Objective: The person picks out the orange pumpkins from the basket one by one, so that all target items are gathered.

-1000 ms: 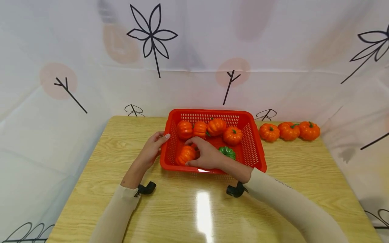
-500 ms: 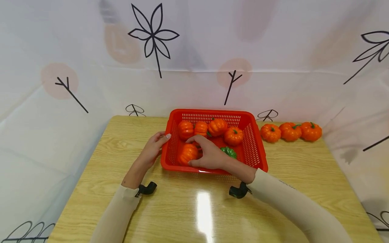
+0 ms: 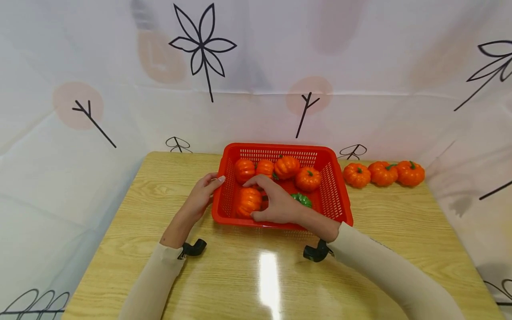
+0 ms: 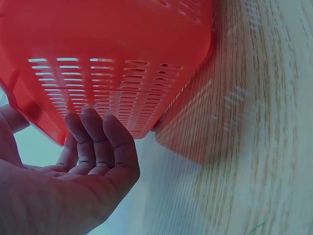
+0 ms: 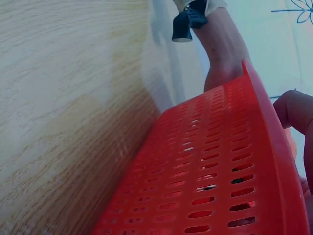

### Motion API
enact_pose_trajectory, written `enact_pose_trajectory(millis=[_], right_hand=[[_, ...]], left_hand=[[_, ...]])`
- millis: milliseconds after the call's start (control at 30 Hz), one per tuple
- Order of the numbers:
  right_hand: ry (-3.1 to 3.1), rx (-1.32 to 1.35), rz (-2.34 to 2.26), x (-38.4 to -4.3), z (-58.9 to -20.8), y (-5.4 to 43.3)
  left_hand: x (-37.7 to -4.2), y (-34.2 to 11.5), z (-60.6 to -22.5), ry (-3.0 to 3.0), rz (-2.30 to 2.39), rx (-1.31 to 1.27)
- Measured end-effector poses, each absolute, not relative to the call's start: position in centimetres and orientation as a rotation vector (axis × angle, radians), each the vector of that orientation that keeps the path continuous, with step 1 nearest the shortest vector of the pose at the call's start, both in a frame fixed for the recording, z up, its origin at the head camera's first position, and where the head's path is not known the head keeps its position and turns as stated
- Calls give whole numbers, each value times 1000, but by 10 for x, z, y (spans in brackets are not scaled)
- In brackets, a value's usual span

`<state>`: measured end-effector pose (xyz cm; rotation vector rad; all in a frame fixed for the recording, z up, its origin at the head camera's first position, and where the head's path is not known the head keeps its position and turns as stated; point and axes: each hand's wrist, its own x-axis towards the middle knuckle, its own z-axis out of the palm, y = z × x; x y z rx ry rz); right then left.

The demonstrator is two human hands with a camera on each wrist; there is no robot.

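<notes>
A red perforated plastic basket (image 3: 340,195) stands on the wooden table. My left hand (image 3: 200,195) holds its left rim, thumb on top; in the left wrist view the fingers (image 4: 117,137) lie against the slotted outer wall. My right hand (image 3: 278,204) reaches over the front rim and curves round a ribbed orange pumpkin (image 3: 249,203) in the front left of the basket. Its thumb is at the pumpkin's front and its fingers are behind. The right wrist view shows the front wall, with most of that hand cut off at the edge.
More orange pumpkins (image 3: 308,179) lie along the back of the basket, and a green one (image 3: 302,200) is partly hidden behind my right hand. To the basket's right, three orange pumpkins (image 3: 383,173) stand in a row by the patterned cloth backdrop (image 3: 256,53).
The pumpkin at my right hand has shifted slightly to the right in the basket. The right thumb has moved a little right too, while my left hand keeps its place on the rim.
</notes>
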<state>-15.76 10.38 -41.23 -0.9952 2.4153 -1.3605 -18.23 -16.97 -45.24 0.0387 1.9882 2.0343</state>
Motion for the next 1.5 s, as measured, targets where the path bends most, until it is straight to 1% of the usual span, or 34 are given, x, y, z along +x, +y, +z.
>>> enact_pose_trajectory(millis=[200, 600, 900, 1267, 1500], right_hand=[[2415, -1008, -1410, -157, -412, 106], [2400, -812, -1522, -145, -396, 124], [2460, -960, -1561, -133, -378, 134], [2314, -866, -1762, -129, -369, 151], [2329, -884, -1824, -125, -363, 167]], left_hand=[[-181, -170, -452, 1998, 2018, 33], [-182, -170, -454, 1986, 2030, 45], [-182, -170, -454, 2000, 2028, 41], [-181, -170, -456, 1982, 2036, 42], [-183, -171, -456, 1984, 2041, 47]])
